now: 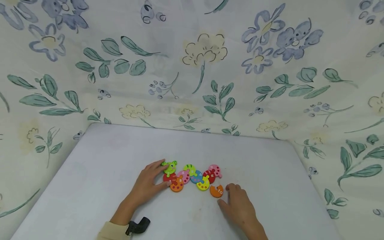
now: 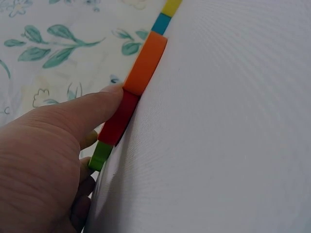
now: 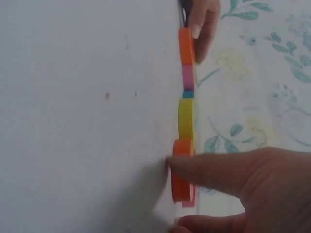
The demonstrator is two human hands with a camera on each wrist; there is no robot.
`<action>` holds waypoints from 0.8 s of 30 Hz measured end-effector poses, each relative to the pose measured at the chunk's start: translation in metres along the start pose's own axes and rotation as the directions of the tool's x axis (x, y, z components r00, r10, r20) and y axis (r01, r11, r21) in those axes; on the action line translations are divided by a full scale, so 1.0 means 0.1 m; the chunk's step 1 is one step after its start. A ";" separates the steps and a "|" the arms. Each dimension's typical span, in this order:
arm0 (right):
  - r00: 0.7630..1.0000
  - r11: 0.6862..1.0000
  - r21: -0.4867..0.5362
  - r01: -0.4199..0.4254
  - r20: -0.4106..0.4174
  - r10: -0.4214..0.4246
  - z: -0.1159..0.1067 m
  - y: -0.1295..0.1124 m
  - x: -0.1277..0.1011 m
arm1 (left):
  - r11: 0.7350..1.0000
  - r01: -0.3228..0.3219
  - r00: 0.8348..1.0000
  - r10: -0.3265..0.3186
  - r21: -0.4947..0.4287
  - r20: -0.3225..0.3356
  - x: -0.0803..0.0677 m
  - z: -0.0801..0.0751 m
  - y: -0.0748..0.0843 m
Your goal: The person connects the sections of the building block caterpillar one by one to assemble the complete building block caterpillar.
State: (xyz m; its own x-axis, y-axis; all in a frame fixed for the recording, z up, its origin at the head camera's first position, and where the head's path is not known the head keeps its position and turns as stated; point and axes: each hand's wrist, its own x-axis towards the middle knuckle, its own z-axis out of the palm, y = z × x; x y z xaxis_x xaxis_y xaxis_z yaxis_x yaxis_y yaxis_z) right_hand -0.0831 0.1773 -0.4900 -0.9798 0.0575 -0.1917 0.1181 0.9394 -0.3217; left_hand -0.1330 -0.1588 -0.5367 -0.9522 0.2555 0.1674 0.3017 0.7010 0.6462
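Left hand (image 1: 149, 186) lies flat on the white table (image 1: 90, 173), fingers straight and slightly apart, their tips pressing the left end of the caterpillar puzzle (image 1: 192, 176) at its green head piece (image 1: 170, 166) and red piece (image 1: 168, 177). The joined chain of coloured pieces runs rightward across the middle of the table, nearer the front edge than the back edge. A loose orange piece (image 1: 216, 191) lies just below the chain's right end, apart from it. Right hand (image 1: 240, 208) rests immediately right of this piece, thumb and forefinger touching its edge in the right wrist view; its other fingers cannot be judged. A flowered cloth (image 1: 204, 60) rises behind the table.
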 end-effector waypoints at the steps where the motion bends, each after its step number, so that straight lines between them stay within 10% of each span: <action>1: 1.000 1.000 -0.002 0.003 -0.002 -0.003 0.00 -0.01 0.01 | 1.000 0.001 1.000 -0.001 0.000 -0.001 0.00 0.00 0.00; 24: 0.995 0.984 0.172 0.047 -0.098 -0.031 -0.04 0.07 0.37 | 1.000 -0.013 1.000 0.013 -0.010 -0.009 0.00 -0.02 0.02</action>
State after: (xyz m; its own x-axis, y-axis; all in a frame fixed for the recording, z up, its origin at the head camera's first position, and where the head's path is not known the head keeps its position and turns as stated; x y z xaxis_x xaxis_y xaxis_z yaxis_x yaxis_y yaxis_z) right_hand -0.1189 0.1876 -0.4957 -0.9941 0.0616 -0.0896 0.0975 0.8691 -0.4850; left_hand -0.1324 -0.1587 -0.5345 -0.9486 0.2584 0.1829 0.3138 0.6910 0.6512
